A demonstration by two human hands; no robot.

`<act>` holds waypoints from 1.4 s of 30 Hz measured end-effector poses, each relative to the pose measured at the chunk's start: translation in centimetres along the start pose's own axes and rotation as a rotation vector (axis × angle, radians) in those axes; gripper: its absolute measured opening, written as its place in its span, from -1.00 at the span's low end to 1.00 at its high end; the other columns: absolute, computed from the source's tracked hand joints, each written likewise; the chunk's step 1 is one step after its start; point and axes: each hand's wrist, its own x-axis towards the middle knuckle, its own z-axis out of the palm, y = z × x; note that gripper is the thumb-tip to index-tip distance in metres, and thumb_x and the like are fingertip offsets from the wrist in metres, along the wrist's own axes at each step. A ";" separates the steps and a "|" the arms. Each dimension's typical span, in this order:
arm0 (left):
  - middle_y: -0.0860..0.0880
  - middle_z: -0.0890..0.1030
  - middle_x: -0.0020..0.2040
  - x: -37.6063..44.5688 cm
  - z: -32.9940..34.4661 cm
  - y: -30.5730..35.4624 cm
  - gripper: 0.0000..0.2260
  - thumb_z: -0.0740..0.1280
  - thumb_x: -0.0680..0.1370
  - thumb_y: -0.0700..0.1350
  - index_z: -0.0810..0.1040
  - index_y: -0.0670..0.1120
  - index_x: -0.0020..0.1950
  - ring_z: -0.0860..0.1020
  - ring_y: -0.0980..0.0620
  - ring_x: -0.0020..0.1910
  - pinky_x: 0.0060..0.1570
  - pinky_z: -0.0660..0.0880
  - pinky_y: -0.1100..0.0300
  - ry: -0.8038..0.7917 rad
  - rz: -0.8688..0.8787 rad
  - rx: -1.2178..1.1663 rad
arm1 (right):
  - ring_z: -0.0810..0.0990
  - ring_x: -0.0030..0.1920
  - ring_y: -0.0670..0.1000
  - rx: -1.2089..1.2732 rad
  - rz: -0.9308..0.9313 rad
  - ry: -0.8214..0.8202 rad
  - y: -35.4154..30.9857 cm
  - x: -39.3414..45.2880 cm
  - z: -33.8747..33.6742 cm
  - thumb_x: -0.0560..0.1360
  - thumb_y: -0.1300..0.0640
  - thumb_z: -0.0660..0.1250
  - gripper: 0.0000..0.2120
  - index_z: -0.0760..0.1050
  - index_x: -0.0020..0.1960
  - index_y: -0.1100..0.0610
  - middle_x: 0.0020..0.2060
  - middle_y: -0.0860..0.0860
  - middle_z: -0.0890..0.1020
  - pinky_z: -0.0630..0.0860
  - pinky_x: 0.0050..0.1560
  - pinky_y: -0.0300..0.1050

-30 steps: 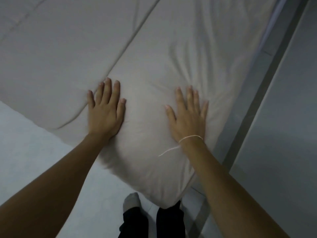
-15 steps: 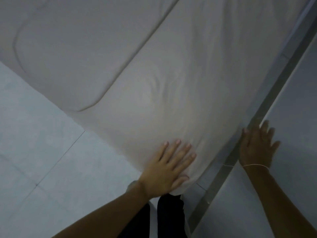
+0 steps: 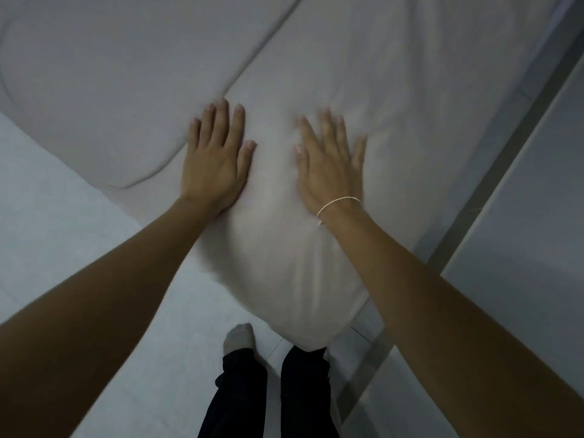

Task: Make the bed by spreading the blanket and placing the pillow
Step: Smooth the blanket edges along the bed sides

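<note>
A white pillow (image 3: 363,99) lies along the right side of the bed, its near corner hanging over my legs. A pale blanket (image 3: 126,74) is spread flat to its left, its rounded edge meeting the pillow. My left hand (image 3: 218,159) lies flat, palm down, on the pillow's left edge beside the blanket seam. My right hand (image 3: 331,162), with a thin string bracelet on the wrist, lies flat on the pillow a little to the right, slightly blurred. Both hands hold nothing, fingers spread.
A pale tiled floor (image 3: 53,216) shows at the lower left. My dark-trousered legs (image 3: 271,396) and a grey sock (image 3: 238,338) stand at the bed's corner. A grey metal rail (image 3: 493,184) and a light wall (image 3: 537,232) run along the right.
My left hand moved up from the pillow's near corner to its left edge. My right hand came off the rail by the wall and returned onto the pillow.
</note>
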 end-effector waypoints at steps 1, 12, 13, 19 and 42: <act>-0.19 0.04 0.57 -0.3 0.5 0.4 -0.49 -0.08 0.65 0.08 0.01 -0.09 0.56 0.00 -0.17 0.55 0.51 -0.09 -0.09 -0.008 -0.017 0.018 | -0.05 0.56 0.01 -0.029 0.019 -0.013 1.3 -0.1 0.3 0.62 -0.08 -0.10 -0.52 0.04 0.53 -0.11 0.56 -0.02 0.05 -0.16 0.50 0.25; -0.16 0.06 0.57 -5.8 1.2 2.9 -0.46 -0.09 0.62 0.11 0.01 -0.08 0.56 0.03 -0.15 0.55 0.51 -0.05 -0.09 -0.062 -0.008 0.004 | 0.01 0.55 0.13 0.061 0.444 0.070 13.2 -6.2 -0.2 0.64 -0.07 -0.10 -0.51 -0.04 0.56 -0.06 0.56 0.03 0.02 -0.07 0.47 0.30; -0.16 0.06 0.57 -6.6 1.3 3.3 -0.46 -0.09 0.62 0.12 0.01 -0.08 0.56 0.03 -0.15 0.55 0.51 -0.04 -0.09 -0.075 -0.009 -0.004 | 0.04 0.54 0.17 0.060 0.475 0.054 13.4 -6.9 -0.2 0.64 -0.07 -0.11 -0.50 -0.05 0.56 -0.05 0.56 0.05 0.04 -0.07 0.46 0.30; -0.14 -0.04 0.57 -13.1 -0.2 5.2 -0.39 -0.18 0.59 0.22 -0.07 -0.08 0.56 -0.03 -0.18 0.55 0.49 -0.11 -0.06 -0.323 0.100 0.035 | 0.09 0.52 0.23 -0.032 0.501 -0.101 11.4 -11.5 -3.0 0.64 -0.02 -0.05 -0.49 0.07 0.54 0.14 0.54 0.14 0.13 -0.01 0.47 0.27; -0.14 0.27 0.50 -17.6 -46.1 -18.3 -0.55 0.07 0.64 0.02 0.18 -0.08 0.51 0.45 -0.15 0.29 0.26 0.41 0.05 0.156 -0.396 -0.049 | 0.11 0.52 0.09 0.163 -0.163 -0.082 -35.9 -6.5 -30.8 0.62 -0.09 0.04 -0.47 0.08 0.54 0.04 0.54 0.05 0.12 0.02 0.51 0.09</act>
